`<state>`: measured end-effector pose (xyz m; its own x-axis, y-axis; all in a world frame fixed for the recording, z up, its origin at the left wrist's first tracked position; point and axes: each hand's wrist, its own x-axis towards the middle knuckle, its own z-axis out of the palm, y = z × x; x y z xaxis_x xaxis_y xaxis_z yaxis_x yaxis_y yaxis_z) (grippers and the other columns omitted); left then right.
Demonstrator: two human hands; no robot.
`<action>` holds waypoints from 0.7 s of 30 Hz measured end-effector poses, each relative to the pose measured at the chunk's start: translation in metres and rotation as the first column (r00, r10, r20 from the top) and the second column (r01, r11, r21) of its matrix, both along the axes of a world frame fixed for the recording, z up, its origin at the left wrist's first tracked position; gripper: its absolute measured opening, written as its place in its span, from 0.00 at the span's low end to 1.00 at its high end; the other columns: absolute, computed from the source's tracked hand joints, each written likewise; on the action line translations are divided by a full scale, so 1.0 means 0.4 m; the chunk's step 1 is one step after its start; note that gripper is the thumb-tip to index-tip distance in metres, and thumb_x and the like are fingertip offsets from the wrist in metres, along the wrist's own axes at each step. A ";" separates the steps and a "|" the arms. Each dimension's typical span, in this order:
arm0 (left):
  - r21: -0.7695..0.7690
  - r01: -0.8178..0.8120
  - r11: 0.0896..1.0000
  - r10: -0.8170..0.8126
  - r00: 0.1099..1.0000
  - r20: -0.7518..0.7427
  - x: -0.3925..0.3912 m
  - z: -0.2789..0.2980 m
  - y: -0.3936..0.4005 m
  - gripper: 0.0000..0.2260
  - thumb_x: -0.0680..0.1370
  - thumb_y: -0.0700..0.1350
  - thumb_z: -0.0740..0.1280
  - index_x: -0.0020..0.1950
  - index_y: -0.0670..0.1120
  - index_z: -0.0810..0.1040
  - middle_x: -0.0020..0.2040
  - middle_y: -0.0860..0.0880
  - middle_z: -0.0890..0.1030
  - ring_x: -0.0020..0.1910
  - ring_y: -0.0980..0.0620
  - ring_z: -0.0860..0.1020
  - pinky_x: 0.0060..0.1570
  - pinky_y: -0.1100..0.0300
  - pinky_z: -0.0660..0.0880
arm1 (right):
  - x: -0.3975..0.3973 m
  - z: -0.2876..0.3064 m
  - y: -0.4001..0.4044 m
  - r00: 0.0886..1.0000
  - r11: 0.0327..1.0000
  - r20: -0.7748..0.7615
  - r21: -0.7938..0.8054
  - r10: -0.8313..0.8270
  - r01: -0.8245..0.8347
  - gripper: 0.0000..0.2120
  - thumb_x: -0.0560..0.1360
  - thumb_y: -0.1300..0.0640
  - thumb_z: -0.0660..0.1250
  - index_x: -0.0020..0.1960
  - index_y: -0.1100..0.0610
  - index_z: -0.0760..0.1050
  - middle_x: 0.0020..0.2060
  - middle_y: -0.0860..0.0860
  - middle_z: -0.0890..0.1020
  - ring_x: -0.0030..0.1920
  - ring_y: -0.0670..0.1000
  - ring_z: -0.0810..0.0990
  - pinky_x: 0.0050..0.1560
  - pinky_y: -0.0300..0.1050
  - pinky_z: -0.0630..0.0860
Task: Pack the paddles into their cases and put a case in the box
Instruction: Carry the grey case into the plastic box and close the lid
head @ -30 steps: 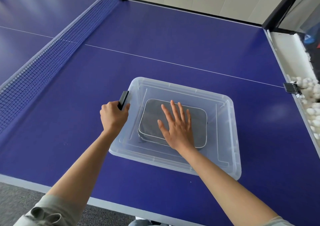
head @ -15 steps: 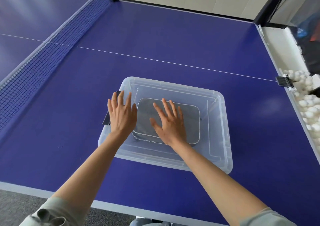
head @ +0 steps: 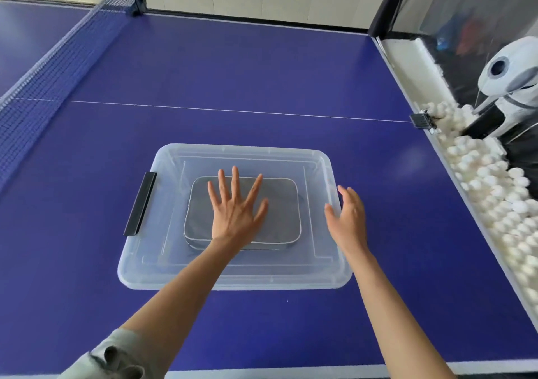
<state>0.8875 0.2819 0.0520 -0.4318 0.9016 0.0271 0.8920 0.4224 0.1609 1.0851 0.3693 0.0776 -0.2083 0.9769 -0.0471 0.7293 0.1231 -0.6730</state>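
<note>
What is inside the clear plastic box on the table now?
One grey zipped case lies flat inside the box, seen through the clear lid, with the left hand spread flat above it. The case's contents are hidden.

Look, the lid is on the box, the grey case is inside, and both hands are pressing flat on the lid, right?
Not quite. In the head view only the left hand lies flat on the lid; the right hand is at the box's right edge, open. The grey case is inside.
</note>
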 end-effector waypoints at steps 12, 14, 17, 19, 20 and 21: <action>0.002 -0.022 1.000 0.022 1.000 0.007 0.006 0.001 0.001 0.27 0.78 0.65 0.41 0.75 0.63 0.42 0.78 0.46 0.39 0.76 0.40 0.35 0.73 0.38 0.37 | 0.025 -0.030 0.006 0.935 0.930 -0.179 -0.268 -0.305 0.252 0.39 0.71 0.41 0.70 0.73 0.60 0.62 0.67 0.57 0.74 0.67 0.56 0.71 0.62 0.47 0.69; -0.003 -0.023 1.000 0.023 1.000 0.005 0.006 0.002 0.000 0.27 0.77 0.66 0.40 0.76 0.63 0.42 0.78 0.46 0.38 0.76 0.40 0.35 0.73 0.38 0.37 | 0.019 -0.018 0.000 0.954 0.957 -0.125 -0.137 -0.273 0.256 0.37 0.72 0.44 0.70 0.73 0.61 0.63 0.66 0.57 0.74 0.68 0.57 0.71 0.63 0.51 0.70; 0.007 -0.024 1.000 0.024 1.000 0.015 0.007 0.004 0.000 0.27 0.77 0.66 0.40 0.76 0.63 0.43 0.78 0.46 0.39 0.76 0.40 0.36 0.73 0.38 0.38 | 0.007 -0.008 -0.014 0.973 0.975 -0.063 0.001 -0.221 0.221 0.27 0.74 0.49 0.68 0.68 0.62 0.69 0.63 0.59 0.77 0.64 0.59 0.73 0.61 0.53 0.72; 0.007 -0.027 1.000 0.027 1.000 0.014 0.007 0.005 0.000 0.28 0.76 0.66 0.39 0.76 0.63 0.44 0.78 0.46 0.40 0.76 0.41 0.36 0.73 0.38 0.39 | 0.004 -0.006 -0.019 0.979 0.979 -0.037 0.028 -0.201 0.202 0.23 0.75 0.50 0.67 0.65 0.63 0.72 0.59 0.60 0.78 0.60 0.60 0.75 0.58 0.54 0.74; 0.007 -0.029 1.000 0.028 1.000 0.012 0.007 0.005 -0.001 0.28 0.76 0.66 0.38 0.76 0.63 0.44 0.79 0.46 0.40 0.76 0.41 0.36 0.73 0.38 0.39 | 0.002 -0.004 -0.019 0.979 0.979 -0.036 0.029 -0.201 0.202 0.22 0.75 0.51 0.67 0.64 0.63 0.73 0.59 0.60 0.78 0.60 0.60 0.75 0.57 0.54 0.74; 0.010 -0.029 1.000 0.029 1.000 0.010 0.007 0.004 -0.001 0.28 0.76 0.66 0.38 0.76 0.63 0.44 0.79 0.46 0.40 0.76 0.41 0.36 0.73 0.38 0.39 | 0.001 -0.002 -0.020 0.978 0.978 -0.036 0.027 -0.205 0.206 0.22 0.76 0.51 0.67 0.65 0.63 0.72 0.59 0.60 0.78 0.60 0.60 0.75 0.57 0.54 0.74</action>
